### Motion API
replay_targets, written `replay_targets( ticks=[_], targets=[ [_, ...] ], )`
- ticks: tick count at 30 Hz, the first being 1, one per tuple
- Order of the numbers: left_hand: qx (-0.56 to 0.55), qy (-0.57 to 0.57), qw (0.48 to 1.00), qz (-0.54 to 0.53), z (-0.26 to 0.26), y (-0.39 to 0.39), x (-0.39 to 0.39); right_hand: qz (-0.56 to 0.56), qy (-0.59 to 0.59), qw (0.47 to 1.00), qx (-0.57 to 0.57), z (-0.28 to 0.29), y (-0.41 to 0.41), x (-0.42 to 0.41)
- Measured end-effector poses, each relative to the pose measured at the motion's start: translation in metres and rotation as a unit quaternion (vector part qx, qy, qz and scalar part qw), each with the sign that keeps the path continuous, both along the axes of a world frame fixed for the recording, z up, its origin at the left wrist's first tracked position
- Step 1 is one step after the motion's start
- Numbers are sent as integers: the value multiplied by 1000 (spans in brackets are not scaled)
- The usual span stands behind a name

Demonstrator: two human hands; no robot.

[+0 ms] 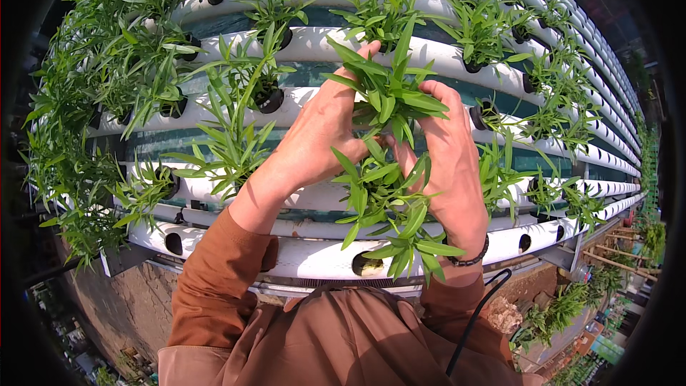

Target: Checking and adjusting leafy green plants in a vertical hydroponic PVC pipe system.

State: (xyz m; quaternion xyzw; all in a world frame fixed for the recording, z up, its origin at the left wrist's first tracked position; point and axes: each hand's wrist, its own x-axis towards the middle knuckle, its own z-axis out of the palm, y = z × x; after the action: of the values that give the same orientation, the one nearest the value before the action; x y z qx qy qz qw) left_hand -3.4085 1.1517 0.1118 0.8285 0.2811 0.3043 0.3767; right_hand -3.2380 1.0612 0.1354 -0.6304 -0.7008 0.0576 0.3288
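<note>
A bushy clump of narrow-leaved greens (394,88), which looks like water spinach, rises between my two hands. My left hand (324,126) wraps its left side, the index finger reaching past the leaves at the top and the thumb low by the stems. On the other side my right hand (450,145) curls its fingers around the leaves, with its thumb near the left one. Foliage hides several fingertips and the base of the clump. Below the hands, a lower leafy plant (380,187) spreads against the right palm and hangs over the front white pipe (311,262).
Rows of white hydroponic pipes (321,53) carry more greens in black net cups (269,101). Dense foliage (69,161) fills the left side. The front pipe has an uncovered hole (367,265). A black cable (471,321) runs beside my right sleeve.
</note>
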Motion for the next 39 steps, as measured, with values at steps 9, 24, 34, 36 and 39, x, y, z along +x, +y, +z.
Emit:
replay_targets(
  ticks=[9,24,34,36,39],
  targets=[
    [23,-8,1000,0,17,-13,-16,39,-60,995,-69,4,-25,-17],
    [-28,4,999,27,44,-91,-65,-79,-33,995,50,38,-34,-8],
    [-1,-87,989,116,24,-132,-101,-49,-45,985,159,65,-50,-63],
    [-9,-93,984,152,18,-136,-115,-32,-35,984,173,66,-52,-79],
    [-34,-116,955,272,15,-139,-138,4,-26,978,205,62,-53,-105]
  ],
)
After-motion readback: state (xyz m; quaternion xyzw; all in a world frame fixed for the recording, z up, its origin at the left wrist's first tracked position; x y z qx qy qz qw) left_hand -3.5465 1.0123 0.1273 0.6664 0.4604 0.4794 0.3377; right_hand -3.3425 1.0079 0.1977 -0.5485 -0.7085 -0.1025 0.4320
